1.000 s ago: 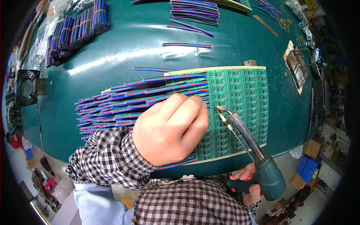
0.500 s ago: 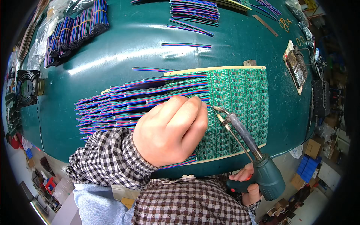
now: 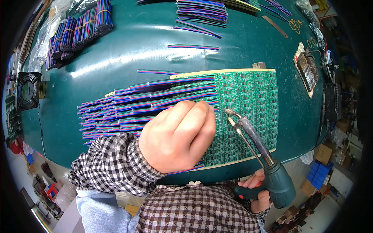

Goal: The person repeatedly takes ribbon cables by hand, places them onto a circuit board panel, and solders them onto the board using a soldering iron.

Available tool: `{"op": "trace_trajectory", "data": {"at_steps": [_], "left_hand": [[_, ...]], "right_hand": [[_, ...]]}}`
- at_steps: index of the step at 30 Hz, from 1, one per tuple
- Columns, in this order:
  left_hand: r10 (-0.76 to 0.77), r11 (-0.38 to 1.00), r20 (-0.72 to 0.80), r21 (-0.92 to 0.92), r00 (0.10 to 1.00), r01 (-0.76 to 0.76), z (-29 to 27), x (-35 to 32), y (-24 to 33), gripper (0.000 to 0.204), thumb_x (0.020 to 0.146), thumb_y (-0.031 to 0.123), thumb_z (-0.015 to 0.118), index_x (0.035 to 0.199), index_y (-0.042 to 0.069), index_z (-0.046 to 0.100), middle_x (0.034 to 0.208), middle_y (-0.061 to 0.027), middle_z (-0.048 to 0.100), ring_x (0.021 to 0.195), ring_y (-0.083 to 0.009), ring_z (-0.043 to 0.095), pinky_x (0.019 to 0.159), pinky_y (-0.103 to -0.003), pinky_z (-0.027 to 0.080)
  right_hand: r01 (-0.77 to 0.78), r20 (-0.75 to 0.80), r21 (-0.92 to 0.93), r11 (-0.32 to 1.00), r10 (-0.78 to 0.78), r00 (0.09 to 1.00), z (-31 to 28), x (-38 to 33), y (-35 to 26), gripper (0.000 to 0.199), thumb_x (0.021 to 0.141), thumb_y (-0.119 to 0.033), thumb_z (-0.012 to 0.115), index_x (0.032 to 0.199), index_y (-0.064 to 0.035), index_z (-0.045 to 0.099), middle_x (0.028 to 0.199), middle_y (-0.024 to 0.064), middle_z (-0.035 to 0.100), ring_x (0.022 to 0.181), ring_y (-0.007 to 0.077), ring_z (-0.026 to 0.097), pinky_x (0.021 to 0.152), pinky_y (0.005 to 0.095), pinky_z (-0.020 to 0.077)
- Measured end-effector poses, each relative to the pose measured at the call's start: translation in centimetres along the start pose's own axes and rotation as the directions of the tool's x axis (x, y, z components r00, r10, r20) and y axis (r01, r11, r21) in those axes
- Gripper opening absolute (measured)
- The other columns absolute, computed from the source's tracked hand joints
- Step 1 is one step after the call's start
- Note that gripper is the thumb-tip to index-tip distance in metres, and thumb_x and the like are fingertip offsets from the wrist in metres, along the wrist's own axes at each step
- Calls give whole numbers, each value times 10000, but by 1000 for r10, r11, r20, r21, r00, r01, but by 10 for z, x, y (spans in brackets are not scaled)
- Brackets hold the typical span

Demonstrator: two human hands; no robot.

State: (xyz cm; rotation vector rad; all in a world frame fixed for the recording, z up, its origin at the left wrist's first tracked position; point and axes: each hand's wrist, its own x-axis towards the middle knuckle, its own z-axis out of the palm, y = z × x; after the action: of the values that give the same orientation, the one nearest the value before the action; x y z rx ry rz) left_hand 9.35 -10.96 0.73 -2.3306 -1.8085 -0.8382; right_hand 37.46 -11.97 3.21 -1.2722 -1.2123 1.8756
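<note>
My left hand [image 3: 176, 136] lies over the green circuit board panel [image 3: 248, 112], its fingers closed in a pinch at the wire ends. A multicolour ribbon wire [image 3: 216, 110] shows at its fingertips, which are mostly hidden. Rows of such ribbon wires [image 3: 128, 101] run left from the panel. My right hand [image 3: 259, 194] grips the handle of a dark green soldering gun [image 3: 280, 182]. The gun's bent tip [image 3: 232, 112] and the thin feed tube [image 3: 243, 136] beside it point at the board, just right of my left fingertips.
Banded wire bundles [image 3: 79, 33] stand at the back left, near a black fan [image 3: 29, 91]. Loose ribbon wires [image 3: 202, 13] lie at the back. A metal block [image 3: 258, 65] touches the panel's far edge. On the right are a soldering stand [image 3: 307, 72] and rubber bands [image 3: 295, 26].
The soldering gun's tip has shifted slightly right, away from my left fingertips. My left hand has hardly moved.
</note>
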Motion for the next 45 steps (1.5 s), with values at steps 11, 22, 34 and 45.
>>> {"op": "trace_trajectory", "data": {"at_steps": [11, 22, 34, 45], "left_hand": [[-48, 999, 82, -7, 995, 48, -11, 6, 5, 377, 631, 42, 624, 1000, -34, 633, 943, -129, 593, 798, -251, 606, 683, -316, 515], [-300, 924, 247, -163, 921, 345, 16, 80, -98, 106, 748, 48, 671, 848, 49, 634, 842, -107, 575, 795, -270, 609, 698, -364, 490], [-350, 835, 298, -330, 888, 440, 0, 84, -96, 89, 822, 33, 639, 875, -2, 577, 769, -66, 616, 737, -127, 595, 662, -273, 491], [-252, 783, 386, -458, 887, 421, -22, 20, -1, 216, 768, -6, 632, 983, 2, 623, 898, -123, 554, 783, -264, 565, 693, -339, 479]], "right_hand": [[154, -6, 369, 916, -164, 986, -4, 26, -6, 601, 851, -411, 653, 1080, 105, 446, 856, 144, 553, 780, 279, 613, 731, 473, 583], [272, -50, 354, 895, -272, 961, -26, 46, -3, 562, 945, -502, 424, 1136, 27, 406, 753, 90, 502, 669, 194, 568, 550, 343, 590], [295, -42, 299, 907, -297, 954, -34, 48, -6, 578, 955, -504, 395, 1143, 42, 406, 741, 78, 485, 670, 175, 549, 522, 306, 576], [332, 48, 237, 913, -352, 935, -16, 40, -3, 603, 955, -498, 397, 1149, 73, 399, 724, 82, 458, 667, 181, 529, 490, 289, 568]]}}
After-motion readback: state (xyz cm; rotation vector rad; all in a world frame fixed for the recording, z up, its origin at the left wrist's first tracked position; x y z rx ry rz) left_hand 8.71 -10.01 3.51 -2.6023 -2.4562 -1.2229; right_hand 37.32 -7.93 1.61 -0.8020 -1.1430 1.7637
